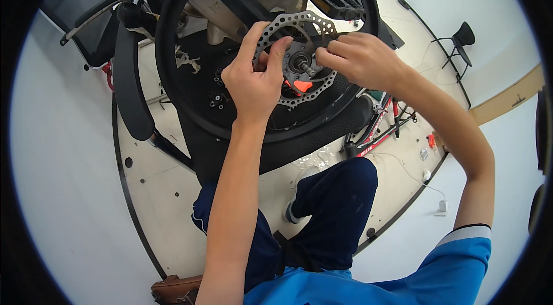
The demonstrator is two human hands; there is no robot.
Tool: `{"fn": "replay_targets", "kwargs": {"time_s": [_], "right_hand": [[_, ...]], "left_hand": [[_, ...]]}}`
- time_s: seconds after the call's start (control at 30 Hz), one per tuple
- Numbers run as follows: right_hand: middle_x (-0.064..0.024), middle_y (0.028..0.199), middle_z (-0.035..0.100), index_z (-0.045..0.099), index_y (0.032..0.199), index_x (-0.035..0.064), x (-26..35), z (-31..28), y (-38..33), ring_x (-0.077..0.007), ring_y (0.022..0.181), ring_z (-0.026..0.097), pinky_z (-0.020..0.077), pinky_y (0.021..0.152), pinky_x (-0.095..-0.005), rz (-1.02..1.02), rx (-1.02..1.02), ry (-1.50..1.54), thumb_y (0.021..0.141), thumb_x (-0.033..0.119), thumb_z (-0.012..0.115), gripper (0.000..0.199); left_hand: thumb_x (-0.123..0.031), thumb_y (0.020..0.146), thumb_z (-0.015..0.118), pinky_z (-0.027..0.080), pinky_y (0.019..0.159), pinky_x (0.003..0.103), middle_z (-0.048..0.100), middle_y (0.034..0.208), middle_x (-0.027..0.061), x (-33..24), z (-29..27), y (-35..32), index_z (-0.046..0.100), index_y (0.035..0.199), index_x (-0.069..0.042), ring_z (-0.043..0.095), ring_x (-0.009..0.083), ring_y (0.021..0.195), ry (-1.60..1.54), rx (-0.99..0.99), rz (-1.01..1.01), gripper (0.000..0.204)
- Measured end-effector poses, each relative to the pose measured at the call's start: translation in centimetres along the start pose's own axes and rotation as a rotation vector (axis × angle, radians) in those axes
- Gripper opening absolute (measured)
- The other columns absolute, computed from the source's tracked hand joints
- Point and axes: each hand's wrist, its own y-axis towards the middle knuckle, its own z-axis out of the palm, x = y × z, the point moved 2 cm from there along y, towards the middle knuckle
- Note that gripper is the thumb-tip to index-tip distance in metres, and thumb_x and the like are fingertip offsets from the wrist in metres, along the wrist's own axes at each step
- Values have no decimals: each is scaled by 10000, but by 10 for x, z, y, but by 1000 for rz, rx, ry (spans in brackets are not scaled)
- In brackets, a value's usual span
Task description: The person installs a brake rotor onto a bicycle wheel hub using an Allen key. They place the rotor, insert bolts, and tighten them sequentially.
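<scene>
A black bicycle wheel [165, 68] lies on a dark chair seat [247, 161] in front of me. Over its hub sits a silver brake disc [310, 15] with a drilled, wavy rim; the axle [306, 68] sticks up at its centre. My left hand [253, 86] grips the disc's left side, thumb on top and fingers curled at the rim. My right hand [366, 58] is closed in a pinch at the disc's right side, near the axle; what lies in its fingertips is hidden. An orange piece [302, 86] shows within the disc, below the axle.
Small metal nuts [216, 101] lie on the seat inside the wheel. A pedal [337, 4] on a crank juts over the wheel's far right. A chair armrest [131, 80] rises at left. On the floor at right lies a red and black bicycle frame [377, 132].
</scene>
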Motion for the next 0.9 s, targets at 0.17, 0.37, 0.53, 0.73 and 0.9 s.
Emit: {"fn": "replay_targets", "kwargs": {"time_s": [0.17,0.37,0.53,0.73,0.9], "right_hand": [[-74,709,532,595,1015,42,23,15,-8,-254,642,614,509,577,-380,230,-141,68,726,-41,652,306],[-65,690,574,599,981,54,43,26,-7,-249,615,639,507,536,-377,424,-296,77,814,13,650,179],[-185,800,671,609,1029,-6,66,38,4,-364,673,671,525,571,-399,706,-509,279,904,-41,644,135],[-200,756,640,614,988,1,72,28,4,-390,634,633,497,568,-388,776,-538,321,949,33,659,67],[-88,573,499,593,925,14,67,20,-16,-199,481,478,383,479,-345,1035,-691,407,958,118,683,141]], "left_hand": [[-147,920,780,359,494,157,692,770,-19,3,4,-4,697,1140,-12,471,-11,554,6,-23,12,271],[-132,919,777,357,486,162,678,739,-25,-1,2,-2,698,1119,-10,463,-12,543,16,-22,31,248],[-129,906,777,414,476,188,676,674,2,1,2,-6,689,1111,-30,533,14,496,41,-46,-11,244],[-142,903,788,405,491,169,688,699,5,4,-1,0,692,1124,-21,522,-2,530,11,2,16,270],[-165,910,786,404,501,168,709,748,16,3,-3,-4,698,1136,-17,510,5,538,35,-9,47,284]]}}
